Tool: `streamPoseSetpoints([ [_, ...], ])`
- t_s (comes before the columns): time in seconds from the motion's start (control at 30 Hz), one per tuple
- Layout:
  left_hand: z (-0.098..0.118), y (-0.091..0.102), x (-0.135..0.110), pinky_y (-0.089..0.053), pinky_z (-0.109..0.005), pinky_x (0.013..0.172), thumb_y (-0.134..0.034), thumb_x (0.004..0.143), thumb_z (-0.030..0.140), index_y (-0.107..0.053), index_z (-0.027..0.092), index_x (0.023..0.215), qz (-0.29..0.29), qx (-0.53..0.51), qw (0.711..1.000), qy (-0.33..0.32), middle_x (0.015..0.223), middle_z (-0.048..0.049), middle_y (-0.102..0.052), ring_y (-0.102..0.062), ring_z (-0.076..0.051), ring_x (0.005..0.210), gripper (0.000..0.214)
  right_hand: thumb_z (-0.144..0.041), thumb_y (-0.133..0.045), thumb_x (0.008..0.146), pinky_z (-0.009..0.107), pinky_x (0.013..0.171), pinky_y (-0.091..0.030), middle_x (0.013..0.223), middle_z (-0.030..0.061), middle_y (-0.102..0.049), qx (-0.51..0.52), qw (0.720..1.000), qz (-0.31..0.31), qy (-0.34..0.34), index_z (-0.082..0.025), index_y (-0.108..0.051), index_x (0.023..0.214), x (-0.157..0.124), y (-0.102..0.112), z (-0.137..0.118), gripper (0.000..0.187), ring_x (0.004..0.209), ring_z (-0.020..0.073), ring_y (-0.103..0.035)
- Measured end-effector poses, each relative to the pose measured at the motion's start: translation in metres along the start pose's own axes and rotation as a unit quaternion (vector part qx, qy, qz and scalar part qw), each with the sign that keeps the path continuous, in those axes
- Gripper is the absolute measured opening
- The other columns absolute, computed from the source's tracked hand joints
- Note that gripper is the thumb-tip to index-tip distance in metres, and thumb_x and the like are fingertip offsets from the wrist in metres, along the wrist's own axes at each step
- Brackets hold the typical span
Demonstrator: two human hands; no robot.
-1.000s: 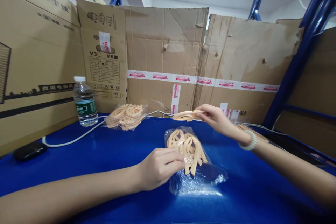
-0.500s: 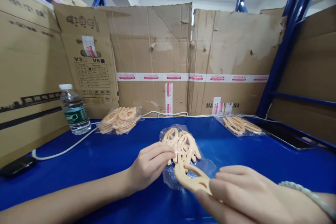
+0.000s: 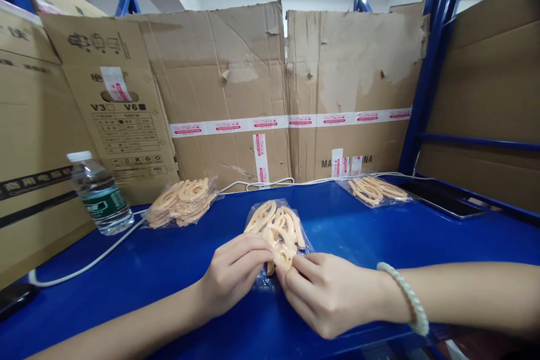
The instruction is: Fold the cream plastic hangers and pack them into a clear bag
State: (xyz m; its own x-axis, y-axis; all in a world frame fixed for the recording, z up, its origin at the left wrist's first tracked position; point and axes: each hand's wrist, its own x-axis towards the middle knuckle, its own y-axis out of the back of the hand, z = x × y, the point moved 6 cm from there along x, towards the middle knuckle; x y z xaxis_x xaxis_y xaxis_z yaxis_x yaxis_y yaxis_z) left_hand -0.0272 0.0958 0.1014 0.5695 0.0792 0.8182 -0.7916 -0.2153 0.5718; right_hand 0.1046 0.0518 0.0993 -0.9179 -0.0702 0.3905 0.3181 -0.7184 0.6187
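A clear plastic bag (image 3: 307,248) with several beige curved pieces inside lies on the blue tabletop (image 3: 202,253) in front of me. My left hand (image 3: 236,273) is closed at the near left side of the bag, its thumb and fingers pinched on the plastic. Between thumb and fingers, my right hand (image 3: 331,295) grips the near end of a beige flat piece with cut-out holes (image 3: 283,257). That piece overlaps the bag's near end and points away from me; whether its far part is inside the plastic, I cannot tell. Both hands nearly touch.
Bagged beige pieces (image 3: 183,202) are stacked at the back left, beside a water bottle (image 3: 103,194). Another bag of pieces (image 3: 375,188) lies back right, near a dark phone (image 3: 442,201). A white cable (image 3: 105,253) runs along the back. Cardboard (image 3: 228,90) walls the rear.
My right hand has moved left and away from me, bringing the beige piece up against the bag beside my left hand. The view has shifted to the right.
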Motion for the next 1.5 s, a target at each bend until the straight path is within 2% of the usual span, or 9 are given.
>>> streamPoseSetpoints([
  [0.3, -0.007, 0.014, 0.02, -0.054, -0.03, 0.075, -0.057, 0.083, 0.002, -0.065, 0.014, 0.092, 0.013, 0.006, 0.997, 0.082, 0.084, -0.0065, -0.067, -0.063, -0.017, 0.082, 0.017, -0.009, -0.045, 0.088, 0.031, 0.041, -0.032, 0.066, 0.0068, -0.057, 0.0, 0.999, 0.012, -0.031, -0.013, -0.06, 0.07, 0.001, 0.006, 0.004, 0.024, 0.051, 0.0174, -0.049],
  [0.5, -0.025, 0.012, 0.016, -0.054, -0.035, 0.08, -0.061, 0.082, 0.01, -0.062, 0.014, 0.1, -0.061, 0.039, 0.992, 0.104, 0.094, -0.0093, -0.065, -0.061, -0.021, 0.092, 0.018, -0.008, -0.045, 0.087, 0.031, 0.04, -0.03, 0.062, 0.0046, -0.055, -0.033, 0.998, 0.03, -0.042, -0.015, -0.057, 0.07, 0.013, -0.001, 0.007, 0.022, 0.047, 0.0169, -0.047],
  [0.63, -0.032, 0.012, 0.008, -0.054, -0.028, 0.077, -0.05, 0.089, 0.005, -0.062, 0.015, 0.098, -0.061, 0.071, 0.992, 0.082, 0.091, -0.007, -0.066, -0.063, -0.016, 0.086, 0.018, -0.009, -0.046, 0.088, 0.029, 0.039, -0.03, 0.061, 0.0033, -0.055, -0.044, 0.998, 0.033, -0.033, -0.015, -0.055, 0.07, 0.025, -0.011, 0.007, 0.021, 0.047, 0.0158, -0.048],
  [0.8, -0.025, 0.016, 0.005, -0.054, -0.025, 0.07, -0.053, 0.088, 0.004, -0.062, 0.016, 0.091, -0.014, 0.091, 0.995, 0.043, 0.082, -0.0048, -0.068, -0.064, -0.015, 0.076, 0.015, -0.007, -0.042, 0.089, 0.031, 0.041, -0.036, 0.067, 0.0099, -0.063, -0.061, 0.997, 0.049, -0.029, -0.012, -0.058, 0.074, 0.033, -0.023, 0.004, 0.023, 0.047, 0.018, -0.052],
  [0.93, -0.017, 0.014, 0.006, -0.054, -0.026, 0.072, -0.054, 0.087, 0.002, -0.061, 0.016, 0.092, -0.017, 0.076, 0.996, 0.034, 0.083, -0.0051, -0.068, -0.064, -0.015, 0.077, 0.016, -0.008, -0.042, 0.087, 0.039, 0.052, -0.048, 0.086, 0.0189, -0.068, -0.081, 0.995, -0.004, -0.054, -0.006, -0.066, 0.089, 0.029, -0.033, -0.001, 0.024, 0.068, 0.0269, -0.062],
  [1.07, -0.015, 0.009, 0.009, -0.054, -0.027, 0.071, -0.054, 0.089, 0.006, -0.061, 0.015, 0.102, -0.07, 0.065, 0.994, 0.048, 0.085, -0.0058, -0.069, -0.064, -0.016, 0.077, 0.018, -0.01, -0.047, 0.088, 0.034, 0.047, -0.045, 0.078, 0.0116, -0.065, 0.013, 0.999, -0.003, -0.051, -0.007, -0.067, 0.087, 0.014, -0.014, 0.003, 0.021, 0.068, 0.0239, -0.058],
  [1.17, -0.018, 0.008, 0.012, -0.053, -0.028, 0.071, -0.054, 0.09, 0.009, -0.064, 0.017, 0.099, -0.111, 0.051, 0.99, 0.068, 0.085, -0.0054, -0.069, -0.064, -0.017, 0.079, 0.016, -0.01, -0.046, 0.09, 0.033, 0.052, -0.047, 0.078, 0.0086, -0.062, 0.095, 0.992, -0.011, -0.083, -0.006, -0.065, 0.103, -0.007, 0.007, 0.028, 0.024, 0.07, 0.022, -0.055],
  [1.37, -0.021, 0.006, 0.016, -0.052, -0.028, 0.071, -0.053, 0.09, 0.008, -0.068, 0.018, 0.095, -0.16, 0.013, 0.984, 0.077, 0.082, -0.0043, -0.068, -0.062, -0.016, 0.079, 0.019, -0.015, -0.065, 0.079, 0.039, 0.097, -0.046, 0.129, 0.0136, -0.05, 0.351, 0.902, -0.154, -0.199, -0.018, -0.039, 0.141, -0.057, 0.002, 0.073, 0.068, 0.115, 0.0245, -0.051],
  [1.5, -0.017, 0.012, 0.016, -0.052, -0.031, 0.075, -0.053, 0.087, 0.011, -0.066, 0.019, 0.101, -0.19, -0.006, 0.978, 0.088, 0.088, -0.0059, -0.068, -0.061, -0.018, 0.083, 0.021, -0.029, -0.07, 0.084, 0.038, 0.1, -0.044, 0.128, 0.0138, -0.05, 0.399, 0.879, -0.126, -0.228, -0.017, -0.045, 0.136, -0.064, -0.014, 0.071, 0.059, 0.117, 0.0234, -0.05],
])
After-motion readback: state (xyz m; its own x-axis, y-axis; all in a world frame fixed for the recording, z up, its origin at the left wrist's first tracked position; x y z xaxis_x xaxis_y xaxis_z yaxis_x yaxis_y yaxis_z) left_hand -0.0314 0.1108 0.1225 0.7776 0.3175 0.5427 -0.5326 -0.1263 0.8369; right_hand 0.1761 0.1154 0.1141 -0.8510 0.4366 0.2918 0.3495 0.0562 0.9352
